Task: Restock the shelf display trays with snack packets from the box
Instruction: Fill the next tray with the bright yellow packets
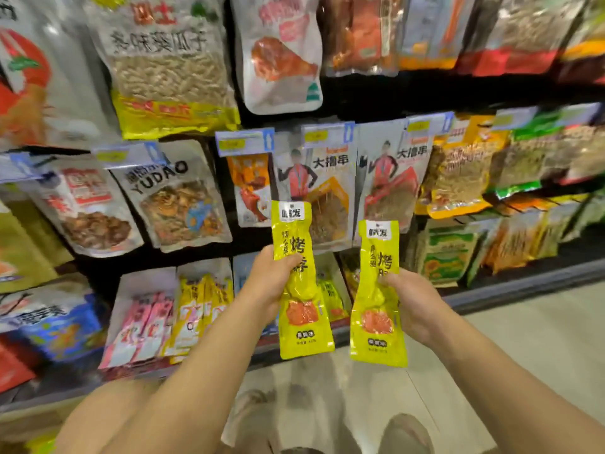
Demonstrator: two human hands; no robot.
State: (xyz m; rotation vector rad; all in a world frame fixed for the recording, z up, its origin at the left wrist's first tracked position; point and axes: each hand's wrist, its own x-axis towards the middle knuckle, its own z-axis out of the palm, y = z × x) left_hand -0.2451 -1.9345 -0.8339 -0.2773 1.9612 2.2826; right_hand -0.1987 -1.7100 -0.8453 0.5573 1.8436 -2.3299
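I hold two long yellow snack packets upright in front of the shelf. My left hand grips the left yellow packet around its middle. My right hand grips the right yellow packet the same way, a little lower. Behind them on the bottom shelf stands a display tray with pink and yellow packets standing upright, and more of the same yellow packets show between my two hands. The box is not in view.
Hanging snack bags with blue price tags fill the shelf rows above. More bags run along the shelf to the right. Pale floor tiles lie at the lower right, and my shoes show at the bottom.
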